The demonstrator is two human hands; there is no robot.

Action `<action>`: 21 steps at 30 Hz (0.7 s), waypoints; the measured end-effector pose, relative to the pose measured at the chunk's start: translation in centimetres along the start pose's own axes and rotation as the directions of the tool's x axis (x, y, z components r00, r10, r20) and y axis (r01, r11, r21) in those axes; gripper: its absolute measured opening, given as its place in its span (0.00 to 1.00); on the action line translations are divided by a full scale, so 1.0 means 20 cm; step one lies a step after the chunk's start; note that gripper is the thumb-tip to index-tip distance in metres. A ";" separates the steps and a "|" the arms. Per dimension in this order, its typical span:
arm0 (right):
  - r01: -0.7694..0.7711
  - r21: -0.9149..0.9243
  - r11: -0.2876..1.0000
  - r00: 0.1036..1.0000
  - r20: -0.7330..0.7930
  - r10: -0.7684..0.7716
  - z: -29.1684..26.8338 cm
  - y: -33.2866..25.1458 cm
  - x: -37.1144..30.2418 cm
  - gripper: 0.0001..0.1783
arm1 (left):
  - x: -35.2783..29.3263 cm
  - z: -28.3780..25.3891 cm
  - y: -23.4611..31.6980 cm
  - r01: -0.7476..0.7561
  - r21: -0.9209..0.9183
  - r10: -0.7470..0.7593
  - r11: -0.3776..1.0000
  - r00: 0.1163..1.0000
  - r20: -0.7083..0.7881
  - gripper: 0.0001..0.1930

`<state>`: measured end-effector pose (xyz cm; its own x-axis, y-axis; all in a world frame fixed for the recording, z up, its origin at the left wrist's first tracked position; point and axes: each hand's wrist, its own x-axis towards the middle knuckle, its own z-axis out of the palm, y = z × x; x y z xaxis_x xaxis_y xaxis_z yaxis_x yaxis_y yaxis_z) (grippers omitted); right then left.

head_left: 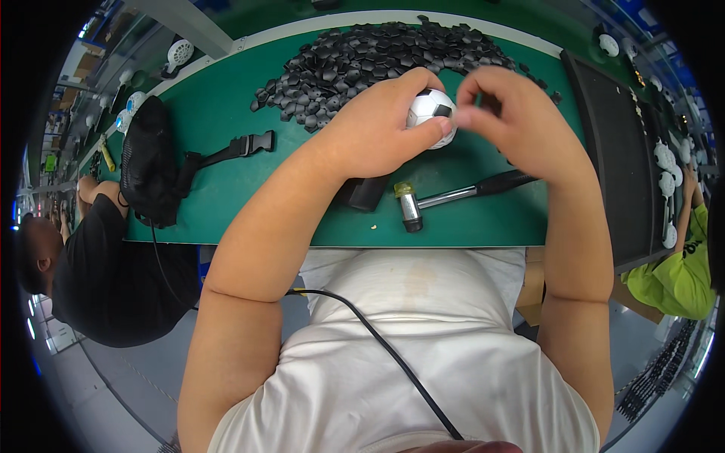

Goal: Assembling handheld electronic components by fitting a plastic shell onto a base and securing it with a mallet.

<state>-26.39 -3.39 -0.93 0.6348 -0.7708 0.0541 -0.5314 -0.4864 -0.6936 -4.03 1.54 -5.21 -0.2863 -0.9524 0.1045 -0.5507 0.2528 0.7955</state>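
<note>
My left hand [389, 124] wraps round a small white ball [423, 109] with black patches, patterned like a football, with its thumb across the near side. Close by on the right, my right hand [521, 121] has its fingers curled and the thumb and fingertips drawn together near the ball. Its fingertips are slightly blurred, so anything small in them is hidden. A large heap of small black plastic pieces [377, 57] spreads beyond both hands. Nearer to me lies a mallet [445, 198] with a yellow face, a black face and a black grip. Beside it rests a black block-like object [366, 195], partly under my left forearm.
On the left of the green table [226, 192] sits a black mesh bag [149, 162] with a buckled strap [242, 147]. A black tray [615, 151] borders the right side. A person in black [113, 264] is at the left, another in bright green [672, 275] at the right.
</note>
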 end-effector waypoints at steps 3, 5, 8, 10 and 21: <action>0.416 -0.307 0.856 0.909 0.135 -0.394 0.03 0.09 -0.19 0.08 | -0.01 0.00 -0.03 -0.027 -0.059 0.024 0.998 0.998 -0.061 0.19; 0.414 -0.332 0.848 0.910 0.165 -0.380 0.10 0.10 -0.26 0.09 | 0.00 0.00 -0.03 -0.005 -0.083 -0.003 0.997 0.996 -0.093 0.19; 0.427 -0.389 0.816 0.902 0.241 -0.357 0.16 0.11 -0.32 0.10 | 0.04 -0.01 -0.04 0.071 -0.131 -0.096 0.989 0.977 -0.190 0.19; 0.387 -0.324 0.863 0.920 0.191 -0.341 0.11 0.05 -0.35 0.09 | 0.05 0.00 -0.06 0.080 -0.136 -0.107 0.987 0.973 -0.204 0.20; 0.190 0.001 0.982 0.906 -0.384 -0.175 0.15 0.01 -0.22 0.15 | 0.03 -0.01 -0.05 0.037 -0.040 -0.047 0.998 0.958 -0.284 0.29</action>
<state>-27.72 1.14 -3.46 0.4531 -0.7715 0.4466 -0.4007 -0.6238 -0.6710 -3.61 0.65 -5.84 -0.0258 -0.9724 0.2317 -0.5291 0.2099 0.8222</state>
